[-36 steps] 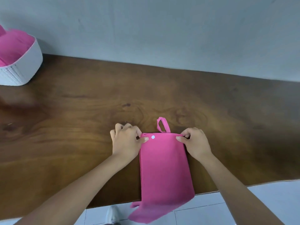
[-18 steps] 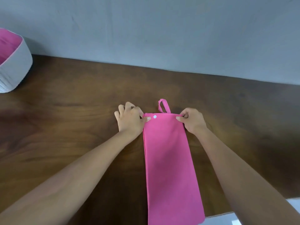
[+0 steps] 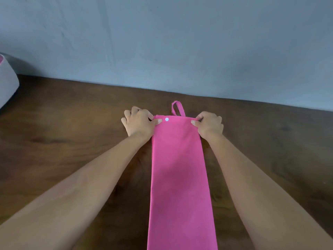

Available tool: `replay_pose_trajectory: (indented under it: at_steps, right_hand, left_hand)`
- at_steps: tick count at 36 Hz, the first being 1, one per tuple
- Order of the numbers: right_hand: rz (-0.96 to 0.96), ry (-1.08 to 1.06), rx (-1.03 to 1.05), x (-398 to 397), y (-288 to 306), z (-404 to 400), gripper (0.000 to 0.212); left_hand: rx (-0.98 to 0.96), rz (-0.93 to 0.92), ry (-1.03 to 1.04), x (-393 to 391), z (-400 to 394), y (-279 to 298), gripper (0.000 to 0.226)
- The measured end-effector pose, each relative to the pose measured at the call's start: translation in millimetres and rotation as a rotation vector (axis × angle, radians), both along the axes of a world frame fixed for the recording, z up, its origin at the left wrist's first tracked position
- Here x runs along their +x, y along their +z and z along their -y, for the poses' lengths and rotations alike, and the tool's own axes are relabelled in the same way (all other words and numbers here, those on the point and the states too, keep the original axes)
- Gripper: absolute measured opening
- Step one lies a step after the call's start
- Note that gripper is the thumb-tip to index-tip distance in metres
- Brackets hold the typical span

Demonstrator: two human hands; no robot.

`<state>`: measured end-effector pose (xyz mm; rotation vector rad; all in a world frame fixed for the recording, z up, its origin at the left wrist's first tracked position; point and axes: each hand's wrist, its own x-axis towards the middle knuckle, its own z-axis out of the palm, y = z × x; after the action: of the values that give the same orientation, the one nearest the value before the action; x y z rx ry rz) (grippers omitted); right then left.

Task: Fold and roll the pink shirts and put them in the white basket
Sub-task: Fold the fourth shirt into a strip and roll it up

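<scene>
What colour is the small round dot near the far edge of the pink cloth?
White, on the pink shirt; the dot shows clearly in the head view.

shirt (image 3: 180, 177) on table (image 3: 72, 141); basket (image 3: 7, 83) far left

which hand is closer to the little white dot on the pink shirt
Left. The left hand pinches the far left corner of the pink shirt, its thumb almost touching the white dot. The right hand pinches the opposite corner, across the shirt's width from the dot.
</scene>
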<state>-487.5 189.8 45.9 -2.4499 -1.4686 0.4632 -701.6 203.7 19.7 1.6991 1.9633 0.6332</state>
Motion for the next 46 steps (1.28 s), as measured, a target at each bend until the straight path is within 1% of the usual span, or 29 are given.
replay_pose_trajectory:
  at_steps: [6,14,18,21,22,24,27,31,37,40,42,44,46]
  right_hand:
    - [0.043,0.019,0.013,10.9,-5.5,-43.1,0.022]
    - [-0.021,0.022,0.035,25.6,-16.0,-93.8,0.032]
    - [-0.030,0.005,0.036,28.9,-22.9,-115.2,0.038]
    - [-0.047,-0.015,0.063,29.1,-28.1,-122.0,0.040]
    - [-0.054,-0.017,0.077,28.7,-30.4,-121.8,0.040]
    - [-0.044,-0.011,0.116,27.5,-35.1,-118.4,0.039]
    - [-0.016,-0.009,0.164,24.7,-39.5,-110.7,0.039]
    - [0.001,0.003,0.160,23.1,-39.8,-98.5,0.042]
    - [-0.009,0.043,0.160,17.2,-41.7,-53.3,0.040]
    - [-0.019,0.068,0.184,15.1,-42.6,-25.0,0.039]
    - [-0.011,0.087,0.206,14.4,-43.1,-6.9,0.039]
    - [-0.012,0.094,0.228,13.5,-44.6,8.8,0.038]
    - [-0.017,0.097,0.246,12.8,-45.4,24.9,0.036]
  left_hand:
    - [-0.014,0.007,0.055,14.8,-40.2,-0.8,0.033]
    - [-0.020,-0.018,0.115,25.0,-85.4,-1.7,0.033]
    - [-0.013,-0.002,0.146,28.9,-101.7,-3.0,0.025]
    - [-0.020,-0.008,0.164,32.0,-108.2,-2.7,0.031]
    - [-0.018,-0.010,0.171,32.5,-109.7,-2.9,0.031]
    - [-0.015,-0.012,0.179,32.7,-112.9,-5.2,0.025]
    - [-0.019,-0.033,0.183,31.4,-116.0,-9.9,0.032]
    - [-0.034,-0.054,0.184,33.4,-115.8,-7.9,0.033]
    - [-0.070,-0.120,0.145,34.8,-108.3,-0.2,0.041]
    - [-0.107,-0.152,0.066,34.9,-98.1,4.2,0.054]
    - [-0.108,-0.137,0.010,36.5,-87.1,6.0,0.067]
    - [-0.084,-0.104,-0.053,38.1,-71.8,5.4,0.077]
    - [-0.028,-0.094,-0.157,38.0,-51.5,4.1,0.081]
